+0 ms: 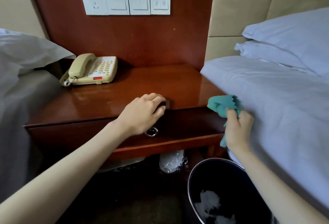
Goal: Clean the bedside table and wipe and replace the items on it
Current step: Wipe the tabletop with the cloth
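Observation:
The glossy red-brown bedside table [178,85] stands between two beds. A beige telephone [90,69] sits at its back left corner. At the table's front edge, my left hand [142,113] has its fingers curled over a small dark object [167,102] that is mostly hidden; I cannot tell what it is. My right hand [237,128] is off the table's right front corner, against the bed sheet, and grips a bunched teal cloth [223,104]. The cloth's top pokes above my fist near the table corner.
A drawer with a metal ring pull [151,132] is below the tabletop. A black waste bin [220,193] with white paper in it stands on the floor at the lower right. White beds and pillows [288,45] flank both sides. A wall socket and switches [124,2] are above.

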